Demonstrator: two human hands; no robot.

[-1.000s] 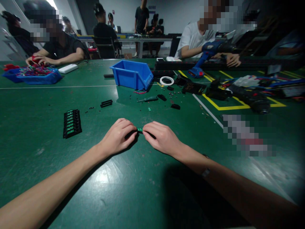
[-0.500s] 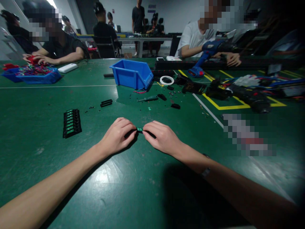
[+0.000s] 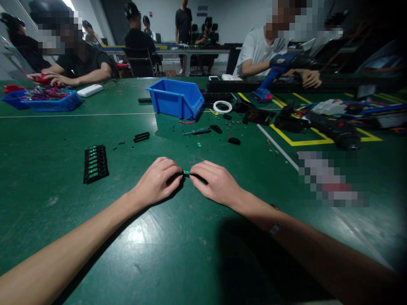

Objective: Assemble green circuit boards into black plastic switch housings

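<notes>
Between my fingertips, just above or on the green table, is a small green circuit board [image 3: 186, 172] with a dark part along its lower edge. My left hand [image 3: 161, 178] pinches its left end, and my right hand [image 3: 213, 181] pinches the right end. Both hands are closed, and the fingers cover the ends of the piece. To the left lies a row of black holders with green boards [image 3: 96, 164], set side by side. Two black frames [image 3: 141, 137] rest farther back. A tiny green piece [image 3: 199, 144] lies beyond my hands.
A blue bin [image 3: 178, 99] stands ahead, near a screwdriver [image 3: 199, 131] and a white tape ring [image 3: 222, 106]. Scattered screws and black parts lie to its right, with a blue drill [image 3: 270, 76] behind. At far left, a person's hands are over a blue tray [image 3: 52, 105] of wires.
My hands and the small board stay almost in the same place. The hands of the person at far left have shifted slightly over the red item.
</notes>
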